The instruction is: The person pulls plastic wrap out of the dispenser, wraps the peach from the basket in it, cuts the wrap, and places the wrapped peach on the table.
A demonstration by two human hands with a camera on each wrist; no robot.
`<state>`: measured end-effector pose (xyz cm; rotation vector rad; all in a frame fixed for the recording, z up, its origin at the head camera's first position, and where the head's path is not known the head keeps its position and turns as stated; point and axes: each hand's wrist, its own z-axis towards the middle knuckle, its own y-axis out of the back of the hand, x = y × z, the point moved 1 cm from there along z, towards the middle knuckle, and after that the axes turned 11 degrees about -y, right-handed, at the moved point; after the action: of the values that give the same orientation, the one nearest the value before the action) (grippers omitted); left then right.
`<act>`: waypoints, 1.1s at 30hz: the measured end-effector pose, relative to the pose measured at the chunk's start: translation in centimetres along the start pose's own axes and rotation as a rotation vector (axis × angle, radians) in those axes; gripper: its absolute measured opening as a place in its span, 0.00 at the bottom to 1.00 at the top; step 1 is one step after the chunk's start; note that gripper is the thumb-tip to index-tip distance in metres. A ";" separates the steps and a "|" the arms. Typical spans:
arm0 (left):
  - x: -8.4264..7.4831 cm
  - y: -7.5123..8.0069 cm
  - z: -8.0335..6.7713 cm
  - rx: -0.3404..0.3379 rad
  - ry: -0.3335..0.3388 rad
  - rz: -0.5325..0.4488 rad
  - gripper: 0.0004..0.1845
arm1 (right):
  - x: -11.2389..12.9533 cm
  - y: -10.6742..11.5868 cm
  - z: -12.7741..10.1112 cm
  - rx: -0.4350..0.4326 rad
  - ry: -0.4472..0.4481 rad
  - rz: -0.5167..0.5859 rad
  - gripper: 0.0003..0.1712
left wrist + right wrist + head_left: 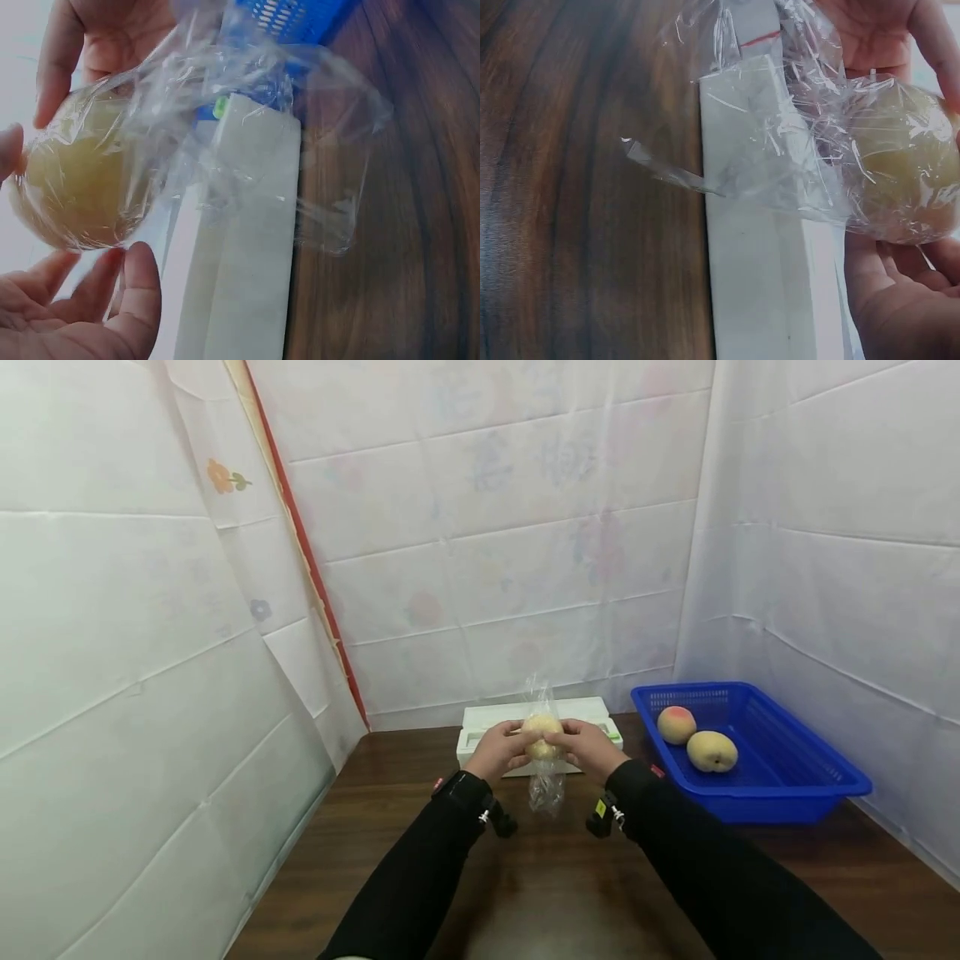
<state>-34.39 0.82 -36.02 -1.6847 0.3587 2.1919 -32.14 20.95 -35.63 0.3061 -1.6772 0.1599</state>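
Between both hands a pale yellow peach is held up, wrapped in clear plastic film. My left hand grips its left side, thumb toward me. From the right, my right hand grips the opposite side with thumb and fingers. Loose film sticks up above the fruit and hangs crumpled below it. In the left wrist view the film trails off the peach across a long white box. The right wrist view has the wrapped peach between the fingers of both hands.
Behind the hands the long white box lies on the dark wooden table, a green bit at its right end. At the right stands a blue plastic basket holding two peaches. White sheeting encloses the back and sides.
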 end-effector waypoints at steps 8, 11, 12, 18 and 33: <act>1.9 0.4 0.8 0.020 0.011 0.021 0.33 | -1.3 0.2 0.1 0.042 0.014 -0.008 0.34; 2.0 0.5 0.9 0.022 -0.009 0.052 0.32 | -1.3 0.2 0.3 0.055 -0.006 0.029 0.39; 2.0 0.5 0.9 0.018 -0.019 0.072 0.31 | -1.2 0.3 0.3 0.055 -0.021 0.042 0.42; 1.5 0.4 1.0 0.004 -0.113 0.248 0.30 | 0.9 1.2 0.8 0.023 -0.055 0.032 0.56; 2.3 0.2 0.7 0.009 -0.148 0.295 0.28 | 4.2 1.5 0.3 -0.143 0.159 -0.264 0.22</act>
<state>-35.61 1.16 -38.10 -1.5344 0.6098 2.5021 -33.32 21.90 -31.44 0.3930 -1.4671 -0.1290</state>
